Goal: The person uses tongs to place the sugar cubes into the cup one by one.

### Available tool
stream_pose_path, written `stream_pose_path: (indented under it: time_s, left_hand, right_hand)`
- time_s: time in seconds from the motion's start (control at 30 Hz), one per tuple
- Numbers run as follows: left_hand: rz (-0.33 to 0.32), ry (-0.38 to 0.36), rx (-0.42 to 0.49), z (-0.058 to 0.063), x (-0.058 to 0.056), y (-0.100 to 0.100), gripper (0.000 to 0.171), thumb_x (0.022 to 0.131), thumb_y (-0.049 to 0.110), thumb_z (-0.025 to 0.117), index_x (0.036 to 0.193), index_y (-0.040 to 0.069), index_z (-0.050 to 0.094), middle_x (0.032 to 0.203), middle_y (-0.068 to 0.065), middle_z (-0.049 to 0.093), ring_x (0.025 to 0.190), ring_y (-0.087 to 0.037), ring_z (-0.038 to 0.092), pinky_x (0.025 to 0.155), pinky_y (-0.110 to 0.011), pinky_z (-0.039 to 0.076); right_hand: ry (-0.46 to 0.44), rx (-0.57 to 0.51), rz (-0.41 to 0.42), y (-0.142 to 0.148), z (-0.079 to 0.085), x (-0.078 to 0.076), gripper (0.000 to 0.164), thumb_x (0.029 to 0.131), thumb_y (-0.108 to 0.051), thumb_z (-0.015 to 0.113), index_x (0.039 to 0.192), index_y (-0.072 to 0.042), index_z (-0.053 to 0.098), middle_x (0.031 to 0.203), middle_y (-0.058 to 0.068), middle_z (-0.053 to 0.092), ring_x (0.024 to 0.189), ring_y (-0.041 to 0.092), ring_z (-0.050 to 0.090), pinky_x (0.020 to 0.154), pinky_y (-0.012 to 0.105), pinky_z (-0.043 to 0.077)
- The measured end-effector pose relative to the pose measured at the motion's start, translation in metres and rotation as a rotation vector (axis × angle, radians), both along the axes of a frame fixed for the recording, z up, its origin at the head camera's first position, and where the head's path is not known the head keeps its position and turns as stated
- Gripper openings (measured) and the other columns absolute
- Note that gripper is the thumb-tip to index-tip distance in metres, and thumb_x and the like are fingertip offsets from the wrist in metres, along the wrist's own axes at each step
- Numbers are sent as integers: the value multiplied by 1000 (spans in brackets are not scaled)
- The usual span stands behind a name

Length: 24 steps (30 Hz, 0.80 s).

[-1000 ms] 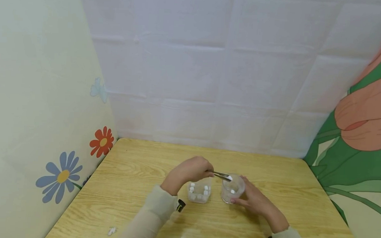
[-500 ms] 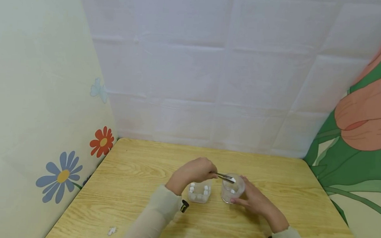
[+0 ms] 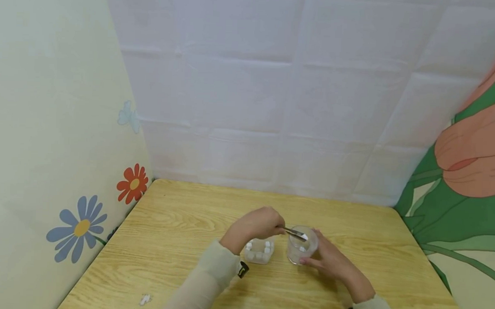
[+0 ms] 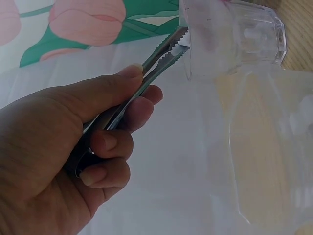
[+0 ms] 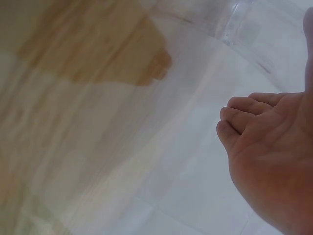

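Observation:
My left hand (image 3: 258, 226) grips a pair of metal tongs (image 4: 157, 71) with serrated tips. A small white cube (image 3: 304, 237) is pinched between those tips, at the mouth of a clear drinking glass (image 3: 294, 256). The right hand (image 3: 337, 263) holds the glass from its right side, thumb in front; its other fingers are mostly hidden behind. Another white cube (image 3: 302, 248) shows inside the glass, low down. Under and beside the left wrist stands a clear plastic container (image 3: 258, 261) with several white cubes in it. The right wrist view shows the palm and blurred clear glass.
Everything stands on a wooden table (image 3: 180, 216). A small whitish torn patch (image 3: 145, 299) marks its front left. Behind the table hangs a white sheet (image 3: 241, 95), and flowered cloths (image 3: 466, 216) line the sides.
My left hand has moved right and slightly down, carrying the tongs and cube farther over the glass. The right hand, glass and container have stayed put.

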<state>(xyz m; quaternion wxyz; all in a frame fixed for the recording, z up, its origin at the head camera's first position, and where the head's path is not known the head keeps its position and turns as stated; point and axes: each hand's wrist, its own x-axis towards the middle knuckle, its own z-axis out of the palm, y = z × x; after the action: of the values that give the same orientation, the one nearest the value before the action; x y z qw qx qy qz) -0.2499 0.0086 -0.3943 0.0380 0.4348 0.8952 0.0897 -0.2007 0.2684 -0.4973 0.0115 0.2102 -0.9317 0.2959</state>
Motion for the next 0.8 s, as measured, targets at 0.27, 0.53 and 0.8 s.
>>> stream_pose_path:
  time_s: [0.27, 0.53, 0.8]
  left_hand:
    - [1, 13, -1, -4, 0, 5, 19, 100, 29, 66, 90, 18, 77, 77, 13, 66, 64, 0, 53, 65, -16, 45]
    - [15, -17, 4, -7, -1, 11, 20, 100, 29, 66, 92, 15, 78, 76, 11, 68, 63, -1, 54, 62, -17, 45]
    - [24, -22, 1, -9, 0, 16, 20, 99, 29, 67, 95, 14, 80, 80, 10, 71, 64, 1, 56, 62, -16, 47]
  right_hand:
    - [-11, -7, -3, 0, 0, 1, 91, 85, -48, 78, 150, 2, 38, 153, 34, 36, 142, 57, 27, 110, 71, 25]
    - [-22, 0, -8, 1, 0, 0, 94, 85, -49, 77, 152, 2, 35, 154, 32, 36, 143, 56, 26, 110, 70, 25]
    - [-10, -12, -3, 1, -1, 0, 93, 85, -47, 78, 151, 2, 35, 153, 32, 38, 142, 57, 28, 110, 70, 26]
